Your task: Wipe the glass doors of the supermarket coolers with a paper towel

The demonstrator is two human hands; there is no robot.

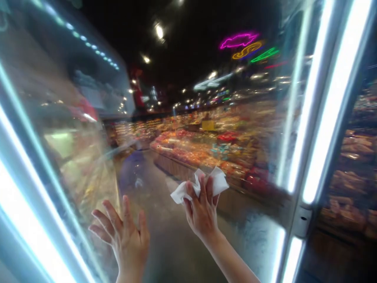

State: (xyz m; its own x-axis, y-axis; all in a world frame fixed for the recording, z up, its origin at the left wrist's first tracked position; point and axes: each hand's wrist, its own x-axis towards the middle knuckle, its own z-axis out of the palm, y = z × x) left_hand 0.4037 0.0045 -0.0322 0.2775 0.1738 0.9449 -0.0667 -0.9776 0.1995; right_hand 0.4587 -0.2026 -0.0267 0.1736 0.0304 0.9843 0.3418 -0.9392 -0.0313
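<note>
My left hand (126, 236) is raised at the lower left, fingers spread and holding nothing. Its palm faces a glass pane (171, 243); I cannot tell whether it touches the surface. Right of it, my right hand (204, 210) has its fingers over a crumpled white tissue (219, 181), which sticks out on both sides of them. The tissue lies at the glass, flattened between the fingers and the pane.
Bright light strips (338, 94) and a metal frame with a lock fitting (302, 221) edge the glass on the right. More light strips (29, 224) slant along the left. Through the pane are blurred produce displays (188, 145) and neon signs (240, 40).
</note>
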